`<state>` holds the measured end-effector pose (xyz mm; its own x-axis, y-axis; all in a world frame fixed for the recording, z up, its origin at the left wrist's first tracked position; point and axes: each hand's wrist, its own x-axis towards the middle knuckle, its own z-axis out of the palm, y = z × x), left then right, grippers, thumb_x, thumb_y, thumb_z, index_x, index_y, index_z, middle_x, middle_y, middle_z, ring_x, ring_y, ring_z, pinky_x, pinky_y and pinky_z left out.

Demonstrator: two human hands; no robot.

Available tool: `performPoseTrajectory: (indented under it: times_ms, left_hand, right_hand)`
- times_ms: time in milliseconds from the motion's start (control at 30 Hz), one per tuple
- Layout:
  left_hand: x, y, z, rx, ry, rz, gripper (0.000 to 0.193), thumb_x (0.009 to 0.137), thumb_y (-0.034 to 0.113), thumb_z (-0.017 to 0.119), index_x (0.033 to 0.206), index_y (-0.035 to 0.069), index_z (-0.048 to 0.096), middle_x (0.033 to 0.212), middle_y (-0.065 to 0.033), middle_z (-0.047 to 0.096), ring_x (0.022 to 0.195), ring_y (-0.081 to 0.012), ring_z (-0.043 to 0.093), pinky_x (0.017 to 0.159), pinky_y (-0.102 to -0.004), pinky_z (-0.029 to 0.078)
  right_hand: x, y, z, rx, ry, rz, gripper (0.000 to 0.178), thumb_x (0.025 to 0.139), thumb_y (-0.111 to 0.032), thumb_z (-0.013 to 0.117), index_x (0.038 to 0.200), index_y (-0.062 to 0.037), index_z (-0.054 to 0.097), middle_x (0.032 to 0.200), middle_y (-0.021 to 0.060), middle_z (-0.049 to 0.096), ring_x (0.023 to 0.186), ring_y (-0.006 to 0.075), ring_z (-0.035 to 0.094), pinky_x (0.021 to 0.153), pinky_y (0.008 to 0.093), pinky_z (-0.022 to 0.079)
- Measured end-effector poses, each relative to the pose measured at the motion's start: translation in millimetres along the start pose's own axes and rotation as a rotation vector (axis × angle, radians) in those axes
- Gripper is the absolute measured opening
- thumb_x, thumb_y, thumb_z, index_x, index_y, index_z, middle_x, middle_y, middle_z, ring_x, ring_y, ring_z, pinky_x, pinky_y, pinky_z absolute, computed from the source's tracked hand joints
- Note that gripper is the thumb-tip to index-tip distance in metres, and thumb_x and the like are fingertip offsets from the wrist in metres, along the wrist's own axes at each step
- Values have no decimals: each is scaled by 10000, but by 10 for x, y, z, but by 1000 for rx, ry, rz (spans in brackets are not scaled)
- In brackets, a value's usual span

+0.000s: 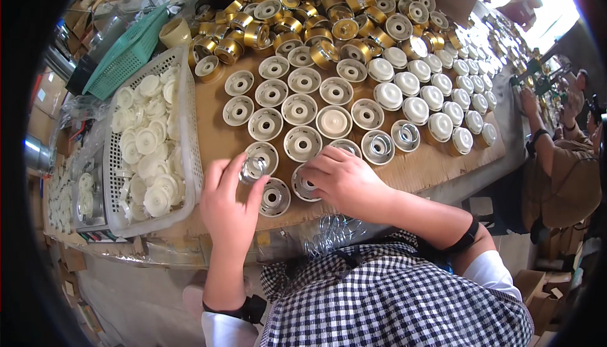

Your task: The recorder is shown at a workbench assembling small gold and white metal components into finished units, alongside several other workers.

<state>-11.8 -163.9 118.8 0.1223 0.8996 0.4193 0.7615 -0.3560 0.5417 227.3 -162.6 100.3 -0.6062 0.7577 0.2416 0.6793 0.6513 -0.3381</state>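
My left hand (229, 196) pinches a shiny coil spring (252, 169) between thumb and fingers, above a white-lined round cup (268, 154). My right hand (344, 179) reaches down over another cup (305, 190) in the nearest row, fingers closed together at its inside; what they grip is hidden. Beside it, between my hands, a cup with a metal ring inside (275, 198) stands near the table edge. Coil springs sit in two cups to the right, one spring (378, 147) nearer and another spring (406, 136) farther right. A bunch of loose springs (332, 234) lies on my apron.
A white basket (192, 132) of pale plastic discs stands at left, with a green basket (104, 87) behind. Gold cups (344, 29) are heaped at the back of the cardboard-covered table (212, 116). Rows of white-capped cups (415, 110) fill the right. Another person (553, 176) works there.
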Motion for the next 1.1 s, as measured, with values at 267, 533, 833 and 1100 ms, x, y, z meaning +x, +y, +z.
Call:
performPoseTrajectory:
  times_ms: [267,533,833,1100]
  left_hand:
    - [97,-332,339,195,-58,45,444,813,246,820,1167,8,697,999,-109,626,929,-309,615,828,-416,487]
    - [-154,405,141,-64,-58,242,540,828,394,807,1231,58,683,1087,-93,623,959,-286,616,789,-411,517]
    - [-582,560,533,-82,-591,410,526,806,380,781,1181,28,670,1124,-109,624,1025,-300,593,896,-422,506]
    - [-492,711,576,-76,-596,469,502,782,295,801,1229,106,672,1185,-83,575,1117,-294,539,983,-460,423]
  right_hand:
    - [-248,98,-453,149,184,122,413,778,-164,784,1168,-57,701,1185,71,652,1090,294,605,927,423,526]
    - [-915,104,-564,242,-154,292,408,768,-178,820,1138,-45,712,1133,128,687,998,331,683,873,414,563]
    - [-960,129,-533,689,21,418,217,821,-119,828,894,6,667,1207,131,661,790,153,657,654,275,557]
    - [-452,622,-560,660,561,397,184,862,-112,797,916,9,669,1079,93,692,782,107,619,642,283,515]
